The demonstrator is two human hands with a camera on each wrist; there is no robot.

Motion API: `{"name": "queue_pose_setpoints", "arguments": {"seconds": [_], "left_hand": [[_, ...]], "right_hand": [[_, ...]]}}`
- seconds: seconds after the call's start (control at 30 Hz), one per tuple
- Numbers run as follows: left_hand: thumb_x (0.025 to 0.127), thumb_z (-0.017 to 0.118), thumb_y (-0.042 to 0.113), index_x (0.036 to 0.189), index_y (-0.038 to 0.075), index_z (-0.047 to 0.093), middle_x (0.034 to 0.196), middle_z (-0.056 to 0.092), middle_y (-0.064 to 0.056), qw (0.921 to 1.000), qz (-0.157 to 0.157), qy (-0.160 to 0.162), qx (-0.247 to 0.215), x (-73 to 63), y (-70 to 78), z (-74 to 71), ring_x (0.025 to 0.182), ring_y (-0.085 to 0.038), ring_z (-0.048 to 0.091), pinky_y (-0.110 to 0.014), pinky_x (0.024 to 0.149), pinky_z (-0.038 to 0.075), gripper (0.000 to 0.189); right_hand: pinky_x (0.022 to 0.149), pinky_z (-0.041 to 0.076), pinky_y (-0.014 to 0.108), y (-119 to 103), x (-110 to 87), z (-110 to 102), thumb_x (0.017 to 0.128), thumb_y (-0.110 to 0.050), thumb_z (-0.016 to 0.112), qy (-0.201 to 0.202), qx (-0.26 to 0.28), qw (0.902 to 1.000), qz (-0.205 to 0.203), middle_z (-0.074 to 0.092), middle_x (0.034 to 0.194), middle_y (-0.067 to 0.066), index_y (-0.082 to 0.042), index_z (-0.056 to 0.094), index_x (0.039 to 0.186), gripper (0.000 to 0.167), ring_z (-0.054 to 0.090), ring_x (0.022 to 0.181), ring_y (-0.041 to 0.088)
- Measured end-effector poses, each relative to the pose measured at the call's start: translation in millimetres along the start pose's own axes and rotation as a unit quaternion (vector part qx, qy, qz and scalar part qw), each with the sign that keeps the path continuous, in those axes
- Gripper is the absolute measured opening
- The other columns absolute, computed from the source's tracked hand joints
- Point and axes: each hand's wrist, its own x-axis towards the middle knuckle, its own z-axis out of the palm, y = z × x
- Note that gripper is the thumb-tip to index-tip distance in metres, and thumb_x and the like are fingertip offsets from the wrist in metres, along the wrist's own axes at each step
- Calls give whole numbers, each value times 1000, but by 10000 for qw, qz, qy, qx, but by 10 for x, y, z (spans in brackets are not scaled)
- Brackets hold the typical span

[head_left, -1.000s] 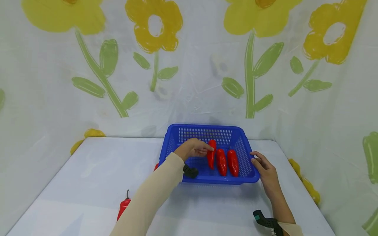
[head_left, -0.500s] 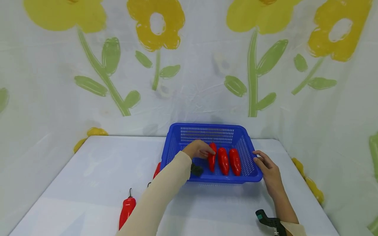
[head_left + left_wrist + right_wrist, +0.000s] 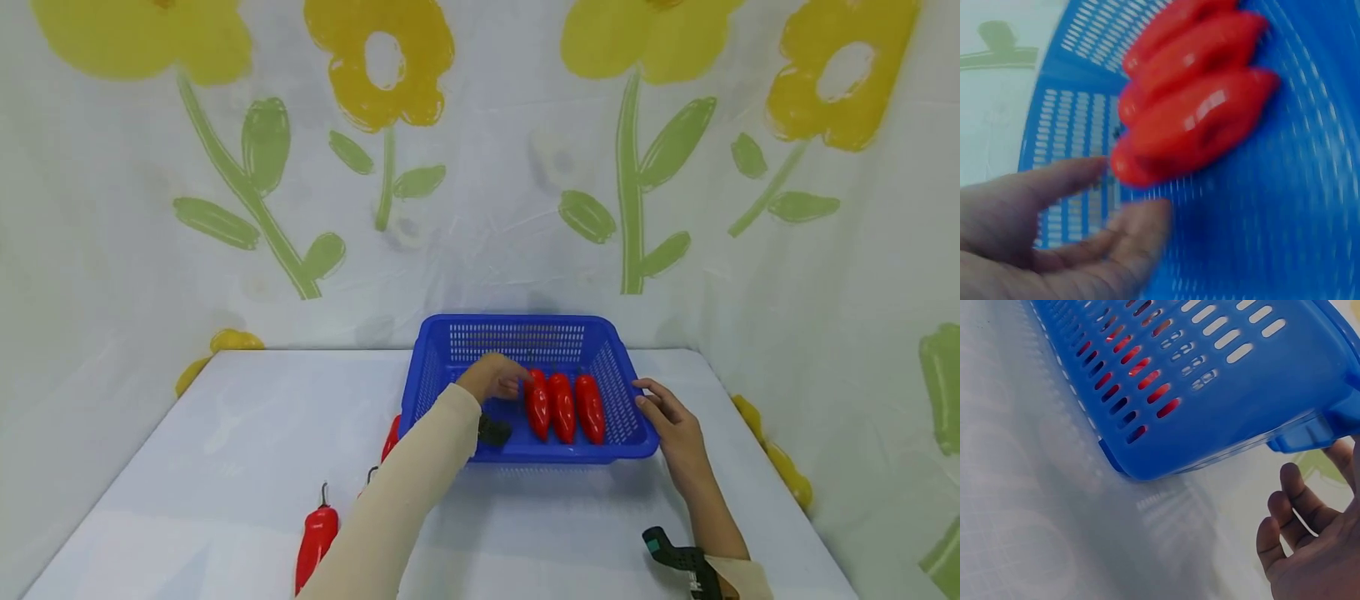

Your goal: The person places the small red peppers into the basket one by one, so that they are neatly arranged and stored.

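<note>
Three red chili peppers lie side by side in a blue plastic basket. My left hand reaches inside, its fingertips right at the top end of the leftmost chili pepper. In the left wrist view, the thumb and fingers stand apart with nothing between them, close beside the nearest pepper. My right hand pinches the basket's right rim between thumb and index finger. Its other fingers hang loosely bent below the rim in the right wrist view, where the thumb is hidden.
On the white table, left of the basket, lie a red chili pepper and another red pepper partly covered by my left sleeve. A dark stem pokes out beside that sleeve. A flower-printed curtain hangs behind the table.
My left hand has let go of the leftmost chili pepper, which now rests closer to the middle one in the basket. My right hand has stayed at the rim.
</note>
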Motion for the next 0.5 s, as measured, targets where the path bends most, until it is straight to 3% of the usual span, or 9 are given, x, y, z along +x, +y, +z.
{"name": "queue_pose_setpoints", "arguments": {"seconds": [0.07, 0.13, 0.27, 0.4, 0.5], "left_hand": [[88, 70, -3, 133, -15, 49, 127, 59, -31, 9994, 222, 228, -95, -28, 9, -17, 117, -39, 61, -40, 95, 54, 51], [89, 70, -2, 137, -14, 46, 127, 60, -31, 9987, 368, 237, -245, -58, 20, -31, 115, -39, 63, -41, 95, 54, 54], [91, 68, -1, 139, -15, 43, 125, 61, -31, 9957, 606, -147, -687, -128, 62, -61, 114, -38, 63, -42, 98, 52, 56], [93, 67, 1, 124, -14, 59, 112, 67, -24, 9924, 871, -412, -765, -220, 104, -109, 102, -30, 67, -39, 96, 54, 35], [94, 67, 1, 121, -14, 60, 110, 68, -21, 9887, 1129, -670, -717, -329, 134, -169, 100, -27, 68, -39, 95, 54, 32]], "right_hand": [[83, 49, 12, 17, -14, -1, 100, -50, 54, -26, -45, 10000, 5, 58, 130, 15, -22, 50, 146, 55, 58, 107, 16], [83, 50, 12, 37, -35, -7, 101, -49, 54, -35, -54, 10000, 26, 58, 130, 16, -20, 50, 147, 54, 58, 105, 15], [83, 51, 13, 51, -51, -16, 101, -49, 54, 12, -27, 10000, -37, 58, 129, 16, -20, 51, 145, 54, 59, 102, 12], [83, 51, 13, 20, -29, -13, 100, -51, 54, -3, -11, 9999, -101, 58, 129, 17, -21, 51, 145, 55, 60, 102, 13], [83, 50, 13, -27, -10, -22, 100, -50, 54, -8, -21, 9999, -136, 58, 129, 17, -21, 51, 145, 54, 60, 104, 15]]}}
